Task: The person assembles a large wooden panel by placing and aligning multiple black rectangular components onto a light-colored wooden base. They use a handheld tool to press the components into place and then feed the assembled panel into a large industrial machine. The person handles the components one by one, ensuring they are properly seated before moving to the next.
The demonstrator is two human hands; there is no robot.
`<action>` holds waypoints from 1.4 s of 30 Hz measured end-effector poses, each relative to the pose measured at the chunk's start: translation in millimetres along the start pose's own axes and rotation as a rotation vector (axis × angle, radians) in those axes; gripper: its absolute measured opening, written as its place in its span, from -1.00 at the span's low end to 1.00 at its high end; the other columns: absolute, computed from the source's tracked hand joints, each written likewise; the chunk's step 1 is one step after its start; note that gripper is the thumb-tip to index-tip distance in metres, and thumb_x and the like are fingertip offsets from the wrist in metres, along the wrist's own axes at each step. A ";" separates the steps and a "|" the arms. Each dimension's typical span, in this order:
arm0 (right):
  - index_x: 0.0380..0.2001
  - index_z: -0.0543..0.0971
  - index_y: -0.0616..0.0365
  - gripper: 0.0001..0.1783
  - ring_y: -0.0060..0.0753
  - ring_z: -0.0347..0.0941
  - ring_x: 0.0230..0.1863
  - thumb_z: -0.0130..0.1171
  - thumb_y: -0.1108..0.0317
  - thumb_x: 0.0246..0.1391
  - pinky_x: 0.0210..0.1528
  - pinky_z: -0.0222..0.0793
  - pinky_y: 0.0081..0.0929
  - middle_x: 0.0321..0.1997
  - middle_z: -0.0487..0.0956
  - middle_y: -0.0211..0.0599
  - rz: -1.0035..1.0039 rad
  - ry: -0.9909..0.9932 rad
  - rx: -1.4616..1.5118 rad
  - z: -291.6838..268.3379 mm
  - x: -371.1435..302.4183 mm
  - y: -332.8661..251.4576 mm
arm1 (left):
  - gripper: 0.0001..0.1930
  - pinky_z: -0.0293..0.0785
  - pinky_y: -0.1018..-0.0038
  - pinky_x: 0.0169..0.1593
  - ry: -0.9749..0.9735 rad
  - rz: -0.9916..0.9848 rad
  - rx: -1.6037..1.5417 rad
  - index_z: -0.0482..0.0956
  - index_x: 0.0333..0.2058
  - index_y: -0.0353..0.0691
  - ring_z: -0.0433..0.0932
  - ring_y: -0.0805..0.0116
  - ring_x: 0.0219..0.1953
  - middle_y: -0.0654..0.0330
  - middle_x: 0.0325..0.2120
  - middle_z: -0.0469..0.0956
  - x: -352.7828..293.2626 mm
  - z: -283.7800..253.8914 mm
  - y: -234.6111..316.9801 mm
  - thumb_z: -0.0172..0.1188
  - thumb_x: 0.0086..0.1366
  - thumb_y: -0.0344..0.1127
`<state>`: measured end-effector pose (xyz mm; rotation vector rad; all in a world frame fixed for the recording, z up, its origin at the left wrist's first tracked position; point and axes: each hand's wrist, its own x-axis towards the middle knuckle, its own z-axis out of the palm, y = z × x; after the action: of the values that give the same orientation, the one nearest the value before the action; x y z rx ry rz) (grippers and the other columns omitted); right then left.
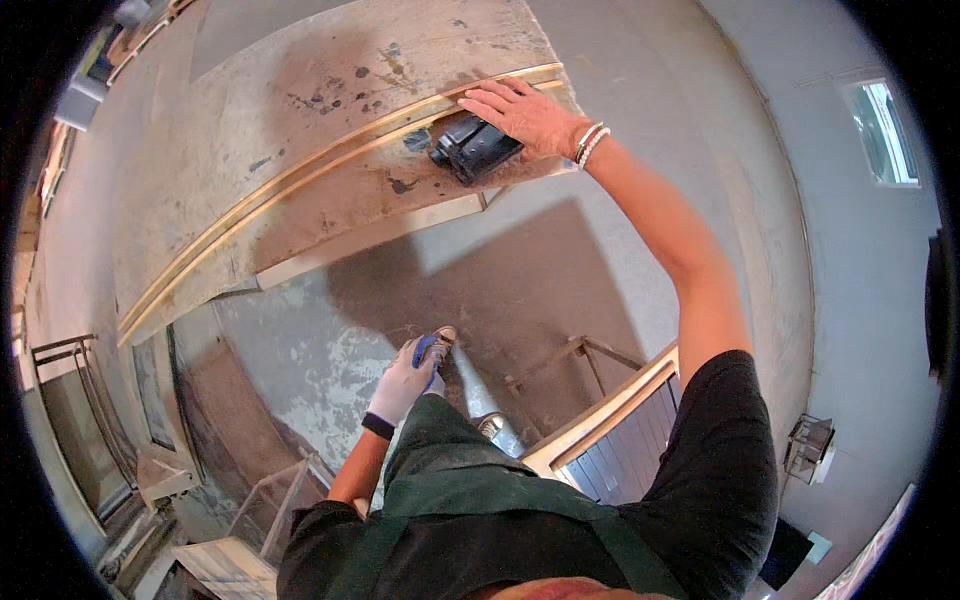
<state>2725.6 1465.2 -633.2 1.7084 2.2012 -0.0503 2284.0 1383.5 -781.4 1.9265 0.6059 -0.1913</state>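
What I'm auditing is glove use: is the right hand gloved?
No, the right hand is bare, while the left hand wears a pale glove.

the device [468,150] lies on the table [480,35] toward its right

The right arm [690,255] reached far forward, bent a little at the elbow, its forearm angling inward to the left. The bare right hand [522,115] lay palm down, fingers [487,106] extended and slightly parted, pointing leftward; the thumb and any grip were hidden beneath. Pale bracelets [592,146] circled that wrist. The left arm [358,468] hung lower, the gloved left hand [402,378] angled forward, a black band [378,426] around its wrist; its finger closure was unclear.
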 end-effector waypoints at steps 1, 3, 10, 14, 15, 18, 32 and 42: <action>0.38 -0.02 0.11 0.35 -0.14 0.04 0.42 0.58 0.31 -0.51 0.46 -0.07 -0.25 0.40 0.17 -0.21 -0.027 -0.034 0.021 4.5 7.8 3.3 | -0.56 0.37 0.21 0.16 0.063 -0.290 -0.242 0.45 0.09 -0.19 0.42 -0.04 0.14 -0.07 0.11 0.42 1.9 0.3 -4.1 0.08 0.35 -0.07; 0.36 0.01 0.14 0.34 -0.09 0.15 0.35 0.59 0.38 -0.56 0.43 0.00 -0.27 0.31 0.28 -0.16 -0.070 -0.024 0.178 14.8 18.0 11.4 | -0.56 0.37 0.22 0.16 0.079 -0.330 -0.254 0.43 0.10 -0.18 0.43 -0.03 0.13 -0.05 0.10 0.44 0.3 -2.3 -24.4 0.06 0.36 -0.06; -0.01 0.31 0.16 -0.05 -0.04 0.34 0.10 0.55 0.48 -0.65 0.20 0.24 -0.24 -0.01 0.43 -0.16 -0.098 -0.060 0.219 24.4 33.4 27.7 | -0.51 0.45 0.21 0.08 0.058 -0.385 -0.035 0.39 0.14 -0.17 0.47 -0.11 0.07 -0.10 0.00 0.52 12.8 -16.5 -36.0 0.06 0.36 0.00; -0.14 0.32 0.16 -0.15 -0.04 0.35 0.06 0.53 0.47 -0.67 0.15 0.28 -0.23 -0.07 0.42 -0.16 -0.126 -0.020 0.275 22.5 33.6 30.8 | -0.49 0.44 0.18 0.07 0.145 -0.224 -0.100 0.40 0.13 -0.16 0.48 -0.16 0.04 -0.16 -0.04 0.52 23.8 -4.6 -54.3 0.07 0.34 0.04; -0.14 0.32 0.16 -0.14 -0.05 0.36 0.06 0.53 0.45 -0.67 0.14 0.29 -0.23 -0.07 0.42 -0.16 -0.121 -0.020 0.267 23.4 32.2 31.2 | -0.49 0.44 0.17 0.07 0.134 -0.255 -0.127 0.41 0.12 -0.16 0.48 -0.16 0.03 -0.16 -0.04 0.52 25.4 -6.5 -51.2 0.07 0.34 0.04; -0.07 0.29 0.16 -0.10 -0.07 0.34 0.06 0.53 0.47 -0.63 0.17 0.28 -0.21 -0.08 0.39 -0.18 -0.097 -0.034 0.244 21.3 31.7 30.2 | -0.53 0.41 0.18 0.10 0.093 -0.343 -0.177 0.43 0.11 -0.17 0.47 -0.11 0.06 -0.13 0.00 0.50 29.7 -14.3 -34.2 0.06 0.35 -0.01; -0.06 0.33 0.19 -0.12 -0.05 0.38 0.04 0.51 0.38 -0.62 0.09 0.32 -0.16 -0.10 0.43 -0.14 0.193 0.048 0.331 -15.6 -87.4 -15.1 | -0.56 0.42 0.14 0.09 -0.005 -0.222 0.006 0.41 0.11 -0.21 0.46 -0.14 0.07 -0.10 0.03 0.50 52.1 9.4 -21.6 0.05 0.36 -0.09; -0.02 0.33 0.18 -0.17 -0.08 0.39 0.02 0.44 0.36 -0.51 0.11 0.32 -0.21 -0.12 0.44 -0.14 0.742 0.024 0.409 -21.6 -445.3 -179.8 | -0.52 0.35 0.30 0.17 -0.200 -0.003 0.068 0.38 0.17 -0.31 0.44 0.04 0.14 -0.10 0.14 0.41 35.6 73.0 96.2 -0.02 0.43 -0.09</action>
<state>2643.6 1006.7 -514.5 2.6531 1.5025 -0.3064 2372.2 1299.7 -748.9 1.9430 0.4743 -0.4063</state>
